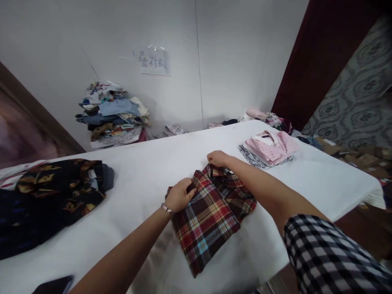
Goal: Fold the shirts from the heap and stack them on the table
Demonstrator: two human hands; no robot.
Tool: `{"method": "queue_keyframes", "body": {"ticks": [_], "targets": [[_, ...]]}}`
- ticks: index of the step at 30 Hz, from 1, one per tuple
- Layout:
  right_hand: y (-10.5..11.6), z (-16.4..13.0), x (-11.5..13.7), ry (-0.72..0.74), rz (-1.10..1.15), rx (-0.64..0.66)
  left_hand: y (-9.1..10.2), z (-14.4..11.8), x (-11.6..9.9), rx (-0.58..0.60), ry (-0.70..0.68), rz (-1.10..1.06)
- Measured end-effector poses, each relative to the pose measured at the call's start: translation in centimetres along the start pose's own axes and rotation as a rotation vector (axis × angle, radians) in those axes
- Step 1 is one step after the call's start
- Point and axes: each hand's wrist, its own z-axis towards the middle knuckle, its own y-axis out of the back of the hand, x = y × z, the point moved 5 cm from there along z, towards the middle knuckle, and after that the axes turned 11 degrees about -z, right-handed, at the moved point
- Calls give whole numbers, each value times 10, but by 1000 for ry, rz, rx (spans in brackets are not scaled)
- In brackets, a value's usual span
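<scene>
A red, brown and yellow plaid shirt point(211, 212) lies partly folded near the front edge of the white-covered table. My left hand point(180, 195) grips its upper left part, thumb on top and fingers over the fabric. At the collar end, my right hand point(218, 158) is closed on the cloth, with the fingertips turned away from view. My right forearm crosses above the right side of the shirt and hides some of it.
Folded shirts, a pink one point(269, 146) on top, are stacked at the right. Dark patterned clothes point(58, 196) lie at the left. A tall clothes pile point(114, 114) stands behind the white table point(137, 167). A dark flat object point(55, 285) sits at the lower left.
</scene>
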Motion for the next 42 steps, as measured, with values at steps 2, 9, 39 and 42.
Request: {"method": "queue_keyframes", "body": {"ticks": [2, 9, 39, 42], "targets": [[-3, -2, -15, -62, 18, -28, -3, -2, 0, 17, -12, 16], [-9, -6, -3, 137, 288, -15, -3, -2, -3, -9, -28, 44], [-22, 20, 11, 94, 553, -80, -4, -15, -22, 33, -163, 176], [-29, 25, 8, 52, 513, -65, -6, -14, -22, 57, -147, 168]]}}
